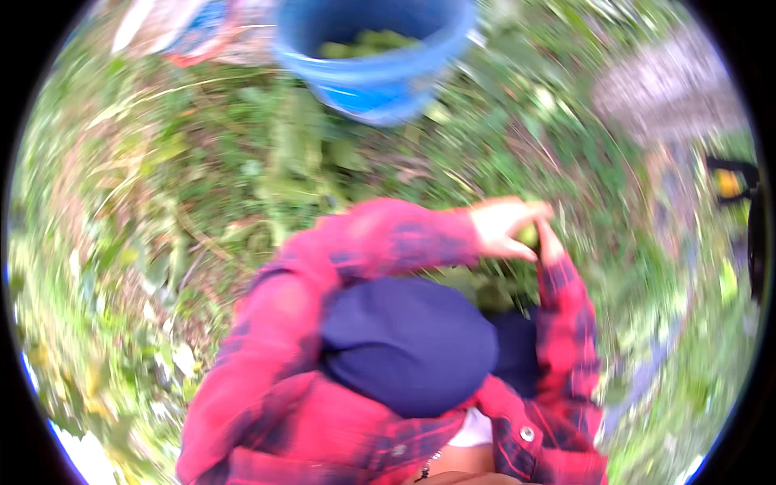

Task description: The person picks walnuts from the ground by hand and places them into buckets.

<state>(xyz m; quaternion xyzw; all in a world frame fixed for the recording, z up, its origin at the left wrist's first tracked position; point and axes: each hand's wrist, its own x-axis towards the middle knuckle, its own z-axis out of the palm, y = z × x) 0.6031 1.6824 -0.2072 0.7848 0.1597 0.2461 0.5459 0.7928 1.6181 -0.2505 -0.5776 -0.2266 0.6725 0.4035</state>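
To the right of my knees, my two hands meet around a small round green fruit [529, 235]. My left hand [503, 228] reaches across from the left, its fingers and thumb curved about the fruit. On the other side, my right hand [551, 241] presses against it, with its fingertips close to those of the left. Motion blur and the hands themselves hide much of the fruit, so its exact kind is unclear. Ahead of me stands a blue bucket [364, 90], with several similar green fruits [368, 44] inside.
A white, blue and red sack [202, 31] lies at the far left, beside the bucket. Low green plants and dry stems [242, 162] cover the ground. At the far right is a rough grey block [667, 85], perhaps stone or wood. A black object [756, 218] shows at the right rim.
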